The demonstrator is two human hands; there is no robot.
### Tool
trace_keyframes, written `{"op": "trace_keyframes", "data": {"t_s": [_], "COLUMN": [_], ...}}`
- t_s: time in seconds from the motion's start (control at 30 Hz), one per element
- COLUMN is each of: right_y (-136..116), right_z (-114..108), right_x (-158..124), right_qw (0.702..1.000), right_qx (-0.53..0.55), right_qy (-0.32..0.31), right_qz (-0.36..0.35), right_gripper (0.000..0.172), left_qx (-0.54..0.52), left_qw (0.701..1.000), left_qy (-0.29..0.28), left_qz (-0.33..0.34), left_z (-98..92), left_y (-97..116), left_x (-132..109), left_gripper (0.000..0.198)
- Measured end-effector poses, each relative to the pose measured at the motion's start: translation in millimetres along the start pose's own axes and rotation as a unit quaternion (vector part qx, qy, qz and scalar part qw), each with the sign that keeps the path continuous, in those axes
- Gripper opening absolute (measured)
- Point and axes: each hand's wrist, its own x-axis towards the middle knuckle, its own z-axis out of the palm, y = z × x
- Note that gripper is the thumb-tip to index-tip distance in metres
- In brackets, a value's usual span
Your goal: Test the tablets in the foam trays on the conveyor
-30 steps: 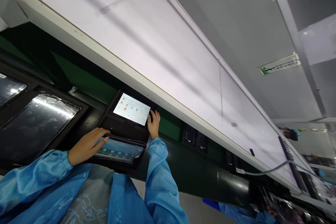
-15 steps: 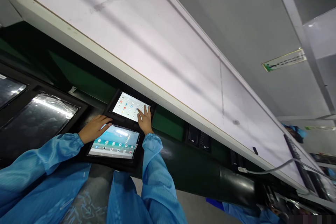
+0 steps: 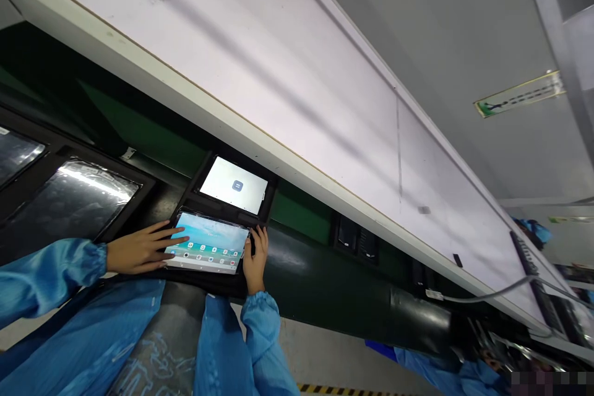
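The nearer tablet (image 3: 207, 241) shows a blue beach home screen with rows of icons and sits on the black foam tray in front of me. My left hand (image 3: 143, 249) reaches over its left edge, fingers spread across the screen's side. At the opposite edge, my right hand (image 3: 256, 260) has its thumb and bent fingers around the tablet's right side. Just behind it lies a second tablet (image 3: 223, 184), its white screen bearing one grey square icon; neither hand touches that one. The undersides of my fingers are hidden.
Dark film-covered screens (image 3: 78, 198) lie in black trays on the left. A long white shelf (image 3: 260, 130) overhangs the green bench (image 3: 301, 213). Farther right are black devices (image 3: 355, 238), a grey cable (image 3: 487, 296) and another person's blue sleeve (image 3: 427, 371).
My right hand has left the farther tablet and come down to the nearer one's right edge. My left hand has shifted down its left side. The farther screen changed from app icons to one icon.
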Motion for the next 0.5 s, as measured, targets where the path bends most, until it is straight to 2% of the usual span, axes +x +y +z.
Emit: {"op": "trace_keyframes", "data": {"t_s": [0.1,0.27,0.4,0.5], "right_y": [-5.9,-22.4,-30.0,-29.2], "right_z": [4.3,7.7,10.1,11.0], "right_x": [-1.4,16.1,32.2,40.2], "right_qw": [0.999,0.998,0.997,0.997], "right_qx": [0.008,0.005,0.007,0.005], "right_qy": [0.032,0.063,0.072,0.071], "right_qz": [0.004,-0.028,-0.035,-0.031], "right_gripper": [0.043,0.041,0.039,0.040], "left_qx": [0.021,0.038,0.034,0.034], "left_qw": [1.000,0.999,0.999,0.998], "left_qy": [0.006,0.020,0.024,0.043], "left_qz": [0.016,0.000,-0.001,-0.020], "left_z": [0.4,4.3,6.3,7.0], "left_y": [-16.4,-33.8,-44.3,-44.7], "left_x": [36.5,92.6,109.9,105.5], "left_gripper": [0.023,0.029,0.026,0.024]}}
